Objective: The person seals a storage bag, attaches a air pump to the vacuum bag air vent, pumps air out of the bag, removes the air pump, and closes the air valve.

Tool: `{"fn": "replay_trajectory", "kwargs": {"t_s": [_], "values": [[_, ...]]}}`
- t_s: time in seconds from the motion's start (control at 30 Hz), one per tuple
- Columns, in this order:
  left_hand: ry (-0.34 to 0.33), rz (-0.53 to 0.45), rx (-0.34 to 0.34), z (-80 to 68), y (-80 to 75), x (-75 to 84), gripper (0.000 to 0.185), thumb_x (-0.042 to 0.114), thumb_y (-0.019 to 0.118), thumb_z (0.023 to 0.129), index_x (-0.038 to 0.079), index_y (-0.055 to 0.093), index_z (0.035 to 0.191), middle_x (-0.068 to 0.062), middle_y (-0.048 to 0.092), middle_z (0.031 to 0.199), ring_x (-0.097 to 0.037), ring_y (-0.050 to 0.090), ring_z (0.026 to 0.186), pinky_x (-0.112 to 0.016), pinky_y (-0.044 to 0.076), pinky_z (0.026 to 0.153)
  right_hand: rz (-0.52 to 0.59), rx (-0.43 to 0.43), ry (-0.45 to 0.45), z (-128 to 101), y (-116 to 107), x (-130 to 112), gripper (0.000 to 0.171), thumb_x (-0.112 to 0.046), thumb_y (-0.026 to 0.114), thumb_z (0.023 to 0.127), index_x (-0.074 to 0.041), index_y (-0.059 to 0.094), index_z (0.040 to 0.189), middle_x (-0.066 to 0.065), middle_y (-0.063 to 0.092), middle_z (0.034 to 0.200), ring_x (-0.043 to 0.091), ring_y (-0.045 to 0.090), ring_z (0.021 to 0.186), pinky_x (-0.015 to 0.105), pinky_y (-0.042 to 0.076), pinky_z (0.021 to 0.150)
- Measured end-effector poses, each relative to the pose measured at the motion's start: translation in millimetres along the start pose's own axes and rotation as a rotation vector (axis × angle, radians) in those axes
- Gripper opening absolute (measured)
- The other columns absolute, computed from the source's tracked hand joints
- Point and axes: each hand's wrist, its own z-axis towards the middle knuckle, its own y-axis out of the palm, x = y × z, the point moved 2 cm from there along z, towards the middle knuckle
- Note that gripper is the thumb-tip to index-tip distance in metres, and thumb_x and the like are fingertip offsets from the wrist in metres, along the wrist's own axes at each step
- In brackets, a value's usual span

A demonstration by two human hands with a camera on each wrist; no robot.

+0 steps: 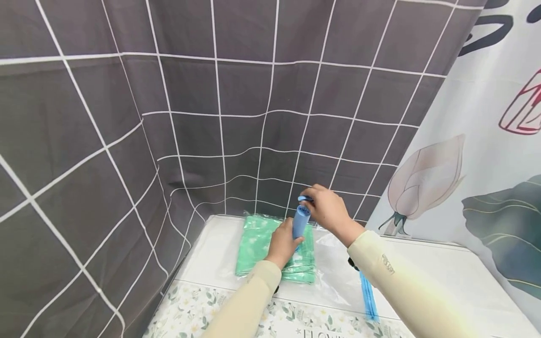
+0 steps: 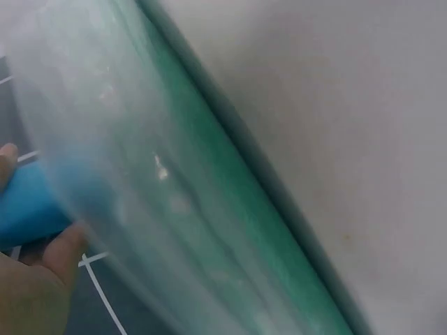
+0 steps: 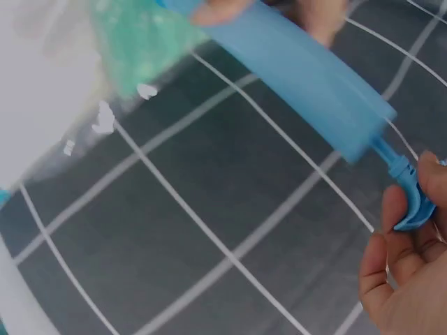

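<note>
A blue plastic tube (image 1: 301,220) with a small blue hook (image 3: 418,206) at its end is held above the table. My left hand (image 1: 284,241) grips the tube's body, with the thumb on one side in the left wrist view. At the tube's upper end, my right hand (image 1: 329,209) pinches the hook between thumb and fingers. A thin stem joins hook and tube in the right wrist view. Beneath the left hand lies a folded green sheet (image 1: 253,244) in clear plastic wrapping, partly covered by the hand and forearm.
Clear plastic film (image 1: 334,277) lies right of the green sheet. Under my right forearm is a long blue strip-like item (image 1: 368,298), partly hidden. The white table (image 1: 439,263) has a floral front cover (image 1: 194,305). Behind it hangs a dark grid-patterned curtain (image 1: 245,89).
</note>
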Motion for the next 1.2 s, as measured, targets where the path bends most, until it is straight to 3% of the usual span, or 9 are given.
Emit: {"fn": "replay_trajectory", "kwargs": {"t_s": [0.2, 0.4, 0.47, 0.6, 0.77, 0.87, 1.0, 1.1, 1.2], "values": [[-0.054, 0.027, -0.036, -3.4, -10.1, 16.6, 0.059, 0.022, 0.091, 0.099, -0.001, 0.062, 0.144, -0.020, 0.079, 0.128, -0.038, 0.083, 0.112, -0.053, 0.072, 0.095, 0.017, 0.008, 0.020, -9.6, 21.9, 4.5, 0.022, -0.022, 0.081, 0.107, -0.011, 0.083, 0.126, 0.008, 0.078, 0.117, 0.030, 0.082, 0.097, 0.054, 0.071, 0.082], [-0.030, 0.027, -0.010, -4.6, -2.0, 6.4, 0.060, 0.025, 0.090, 0.100, -0.003, 0.060, 0.145, -0.022, 0.078, 0.126, -0.039, 0.082, 0.112, -0.054, 0.071, 0.096, 0.027, 0.019, 0.009, -7.2, 20.2, -0.6, 0.021, -0.020, 0.080, 0.107, -0.009, 0.082, 0.125, 0.009, 0.078, 0.118, 0.030, 0.081, 0.099, 0.054, 0.071, 0.084], [-0.043, -0.001, -0.009, -6.6, -8.1, 12.8, 0.057, 0.017, 0.091, 0.098, -0.004, 0.062, 0.142, -0.024, 0.078, 0.124, -0.042, 0.082, 0.110, -0.058, 0.070, 0.095, 0.029, 0.037, 0.001, -2.3, 9.9, -2.7, 0.021, -0.020, 0.080, 0.107, -0.008, 0.082, 0.124, 0.010, 0.078, 0.117, 0.031, 0.080, 0.098, 0.055, 0.070, 0.085], [0.021, 0.002, 0.060, -2.0, 4.3, -0.6, 0.059, 0.024, 0.094, 0.095, -0.001, 0.064, 0.138, -0.020, 0.080, 0.119, -0.038, 0.083, 0.103, -0.055, 0.071, 0.090, 0.040, 0.067, 0.004, 15.0, -30.4, -8.2, 0.021, -0.020, 0.077, 0.109, -0.007, 0.081, 0.124, 0.012, 0.077, 0.116, 0.036, 0.078, 0.101, 0.060, 0.067, 0.089], [0.045, 0.023, 0.113, 9.2, 36.4, -28.8, 0.064, 0.035, 0.095, 0.094, 0.004, 0.063, 0.140, -0.015, 0.081, 0.119, -0.032, 0.084, 0.100, -0.049, 0.072, 0.086, 0.043, 0.086, 0.006, 36.4, -86.9, -16.6, 0.021, -0.018, 0.073, 0.111, -0.004, 0.079, 0.126, 0.015, 0.076, 0.119, 0.039, 0.076, 0.106, 0.062, 0.063, 0.097], [-0.008, -0.014, 0.070, 6.1, 23.2, -15.6, 0.063, 0.030, 0.094, 0.095, 0.002, 0.062, 0.143, -0.018, 0.080, 0.123, -0.035, 0.083, 0.105, -0.052, 0.072, 0.091, 0.037, 0.105, 0.004, 42.9, -105.1, -21.3, 0.022, -0.017, 0.072, 0.112, -0.003, 0.079, 0.127, 0.017, 0.075, 0.121, 0.038, 0.074, 0.104, 0.062, 0.062, 0.096], [-0.053, -0.061, 0.030, 3.4, 10.7, -7.9, 0.061, 0.026, 0.093, 0.097, 0.000, 0.063, 0.144, -0.020, 0.080, 0.126, -0.038, 0.082, 0.112, -0.054, 0.071, 0.098, 0.009, 0.157, -0.030, 42.9, -98.6, -24.8, 0.023, -0.016, 0.071, 0.112, -0.002, 0.078, 0.129, 0.017, 0.075, 0.119, 0.037, 0.074, 0.099, 0.059, 0.064, 0.090], [0.006, -0.044, 0.079, 6.1, 29.2, -26.7, 0.065, 0.037, 0.093, 0.096, 0.005, 0.063, 0.143, -0.015, 0.081, 0.124, -0.033, 0.083, 0.111, -0.049, 0.071, 0.098, 0.000, 0.172, -0.048, 38.0, -79.5, -23.4, 0.021, -0.015, 0.074, 0.110, -0.002, 0.078, 0.127, 0.016, 0.075, 0.115, 0.037, 0.075, 0.097, 0.058, 0.066, 0.088], [0.026, -0.014, 0.100, 1.9, 22.5, -20.9, 0.062, 0.035, 0.094, 0.096, 0.003, 0.064, 0.140, -0.016, 0.081, 0.120, -0.034, 0.083, 0.105, -0.049, 0.072, 0.094, 0.006, 0.129, -0.040, 28.2, -51.9, -20.0, 0.020, -0.017, 0.077, 0.108, -0.005, 0.080, 0.124, 0.013, 0.076, 0.115, 0.036, 0.077, 0.098, 0.060, 0.068, 0.087]]}}
